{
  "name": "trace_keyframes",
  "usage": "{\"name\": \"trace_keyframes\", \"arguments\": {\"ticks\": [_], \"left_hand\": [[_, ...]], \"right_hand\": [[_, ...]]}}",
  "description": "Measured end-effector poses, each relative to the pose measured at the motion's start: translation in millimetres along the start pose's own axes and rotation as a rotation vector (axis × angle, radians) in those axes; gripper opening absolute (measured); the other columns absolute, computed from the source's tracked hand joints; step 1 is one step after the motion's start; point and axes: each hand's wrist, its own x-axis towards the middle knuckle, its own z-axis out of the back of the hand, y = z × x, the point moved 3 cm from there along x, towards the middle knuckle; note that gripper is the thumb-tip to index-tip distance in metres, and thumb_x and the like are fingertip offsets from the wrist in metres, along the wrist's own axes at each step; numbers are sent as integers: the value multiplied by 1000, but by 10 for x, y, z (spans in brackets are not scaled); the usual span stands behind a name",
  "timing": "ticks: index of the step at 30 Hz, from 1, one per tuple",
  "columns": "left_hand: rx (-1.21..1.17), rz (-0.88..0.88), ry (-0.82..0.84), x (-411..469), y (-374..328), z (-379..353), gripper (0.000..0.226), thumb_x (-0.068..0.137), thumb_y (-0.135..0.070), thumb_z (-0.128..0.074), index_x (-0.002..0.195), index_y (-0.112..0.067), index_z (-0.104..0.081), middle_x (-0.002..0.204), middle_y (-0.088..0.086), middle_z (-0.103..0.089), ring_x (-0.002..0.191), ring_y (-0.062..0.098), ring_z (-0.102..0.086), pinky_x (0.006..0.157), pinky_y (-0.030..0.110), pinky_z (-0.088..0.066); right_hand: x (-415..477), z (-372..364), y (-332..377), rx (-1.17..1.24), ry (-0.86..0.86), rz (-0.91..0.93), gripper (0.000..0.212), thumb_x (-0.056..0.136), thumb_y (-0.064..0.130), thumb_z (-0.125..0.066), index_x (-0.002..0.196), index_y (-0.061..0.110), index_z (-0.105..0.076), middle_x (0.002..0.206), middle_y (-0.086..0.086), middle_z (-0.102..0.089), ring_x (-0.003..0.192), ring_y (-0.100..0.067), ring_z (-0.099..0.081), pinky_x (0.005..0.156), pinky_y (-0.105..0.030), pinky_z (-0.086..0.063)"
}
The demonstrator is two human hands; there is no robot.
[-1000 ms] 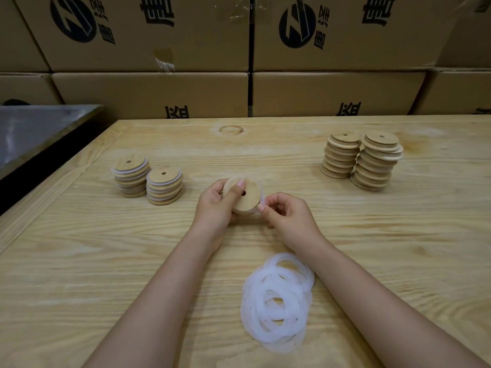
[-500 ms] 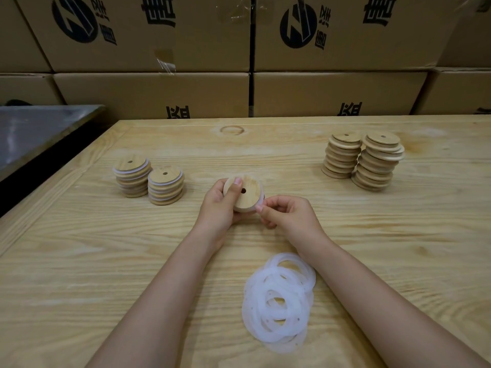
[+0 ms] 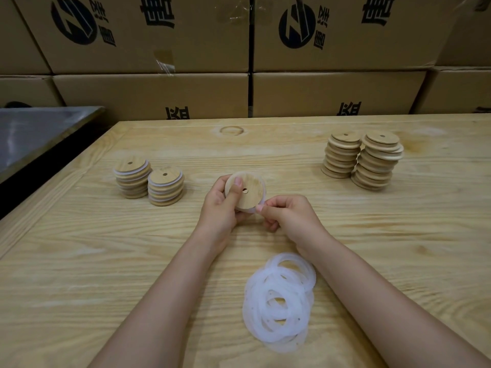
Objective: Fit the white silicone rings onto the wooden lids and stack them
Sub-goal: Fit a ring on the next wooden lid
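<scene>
Your left hand (image 3: 220, 208) grips wooden lid (image 3: 248, 191), thumb across its face; your right hand (image 3: 288, 217) fingertips pinch silicone ring (image 3: 261, 204) at lower rim.

Warehouse packing station — stacked printed cartons (image 3: 148, 35) behind a plain wooden worktable (image 3: 79, 261)

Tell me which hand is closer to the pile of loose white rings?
Right. The right hand sits just beyond the ring pile, pinching the rim of the wooden lid; the left hand grips that lid farther off to the left.
</scene>
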Motion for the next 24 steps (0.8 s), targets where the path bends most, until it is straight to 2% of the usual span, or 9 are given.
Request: {"name": "trace_keyframes", "arguments": {"ticks": [4,8,11,14,16,18,20,24], "left_hand": [[-36,40,39,10,9,6,18,98,-27,-44,106,-14,-53,97,8,-67,87,20,-67,70,29,-57],[-59,78,50,-8,14,-16,28,102,-28,-35,118,-8,-46,101,17,-70,101,33,-66,89,47,-53],[-47,116,-3,-9,33,-24,30,102,-25,-34,123,-5,-42,117,26,-61,110,41,-59,98,56,-45],[-46,138,-12,-16,27,-32,26,102,-22,-35,123,-7,-42,120,27,-59,106,39,-62,93,52,-50],[-74,161,9,-17,3,-25,27,101,-16,-37,125,-5,-43,118,25,-59,94,32,-67,79,42,-57],[-154,201,54,-20,-33,-20,33,98,-8,-37,131,-7,-42,114,22,-61,82,28,-69,69,39,-59],[-233,241,131,-35,-68,-10,39,95,-7,-39,132,-15,-44,113,20,-61,78,29,-70,69,41,-59],[-287,260,330,-89,-94,-6,52,78,-10,-56,129,-15,-48,126,15,-60,101,31,-65,83,45,-56]], "right_hand": [[-27,-13,-57,22,-76,57,18,84,18,-70,72,4,-68,49,4,-53,49,-6,-47,53,-14,-42],[-42,-14,-53,59,-67,99,17,83,17,-72,76,1,-70,54,1,-53,51,-6,-46,54,-14,-42],[-38,1,-36,44,-48,80,17,81,17,-73,69,6,-68,52,1,-54,51,-6,-47,55,-14,-42],[-30,25,-29,51,-23,53,17,81,18,-73,67,9,-67,50,3,-54,53,-9,-48,56,-19,-43],[-21,41,-21,82,-16,44,17,82,18,-71,71,6,-68,49,3,-52,54,-12,-49,57,-23,-43],[-7,60,-14,128,-11,41,18,85,15,-69,72,3,-67,48,2,-48,52,-12,-49,56,-25,-42],[11,81,-14,194,22,17,19,86,13,-66,68,6,-65,47,2,-43,50,-13,-49,56,-25,-41],[31,139,-5,363,148,-88,18,88,14,-61,72,8,-66,48,3,-37,50,-13,-48,53,-22,-43]]}}
